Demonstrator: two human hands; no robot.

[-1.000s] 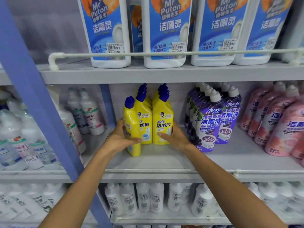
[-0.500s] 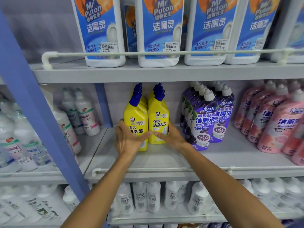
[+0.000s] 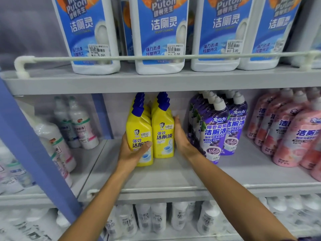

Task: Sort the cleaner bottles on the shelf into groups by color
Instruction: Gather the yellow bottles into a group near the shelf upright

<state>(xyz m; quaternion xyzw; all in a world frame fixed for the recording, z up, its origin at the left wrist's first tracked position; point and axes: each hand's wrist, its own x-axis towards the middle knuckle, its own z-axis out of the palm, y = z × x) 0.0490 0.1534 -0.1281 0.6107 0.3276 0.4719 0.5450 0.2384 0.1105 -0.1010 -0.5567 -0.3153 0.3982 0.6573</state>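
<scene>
Two rows of yellow cleaner bottles with blue caps stand on the middle shelf (image 3: 173,180). My left hand (image 3: 132,152) grips the front left yellow bottle (image 3: 139,131), thumb across its label. My right hand (image 3: 181,138) lies flat with straight fingers against the right side of the front right yellow bottle (image 3: 163,134). Purple bottles (image 3: 215,129) with white caps stand just right of that hand. Pink bottles (image 3: 291,136) fill the far right of the same shelf.
Large white bottles with blue labels (image 3: 159,32) stand on the upper shelf behind a white rail (image 3: 156,57). A blue upright post (image 3: 34,153) divides off a left bay of white bottles (image 3: 83,129). More white bottles (image 3: 156,218) line the bottom shelf.
The loose front yellow bottle has been set back into the left row. My right hand has moved from the front of the right yellow bottle to its right side. The view has come closer.
</scene>
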